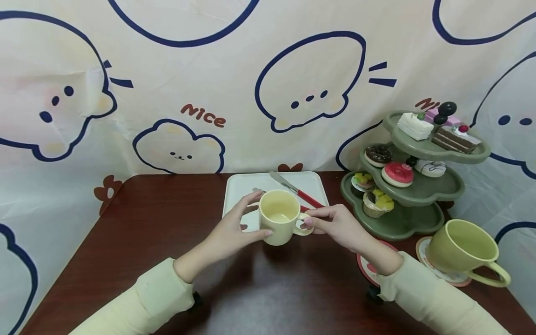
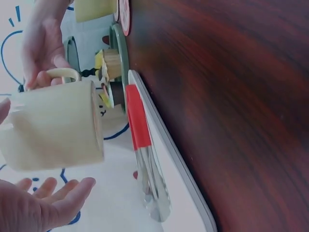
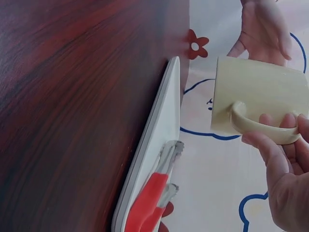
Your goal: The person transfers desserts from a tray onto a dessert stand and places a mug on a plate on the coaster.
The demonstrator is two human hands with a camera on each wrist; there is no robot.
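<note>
A pale yellow mug (image 1: 276, 231) is held above the dark wooden table, upright, with its open top facing the head camera. My right hand (image 1: 341, 228) grips its handle (image 3: 263, 129), fingertips passing through the loop and the thumb against the outside. On the other side of the mug, my left hand (image 1: 232, 230) spreads around the body, thumb in front and fingers behind. In the left wrist view those fingers (image 2: 72, 198) look fairly straight, with a gap to the mug; whether the thumb touches it I cannot tell. The mug appears to hold nothing.
Behind the mug lies a white tray (image 1: 234, 186) with red-handled metal tongs (image 1: 309, 199). At right stands a green three-tier stand (image 1: 412, 225) of cakes, donuts and cupcakes. A second, greener mug (image 1: 454, 246) sits on a coaster (image 1: 424, 251); a red-rimmed coaster (image 1: 365, 270) lies under my right forearm.
</note>
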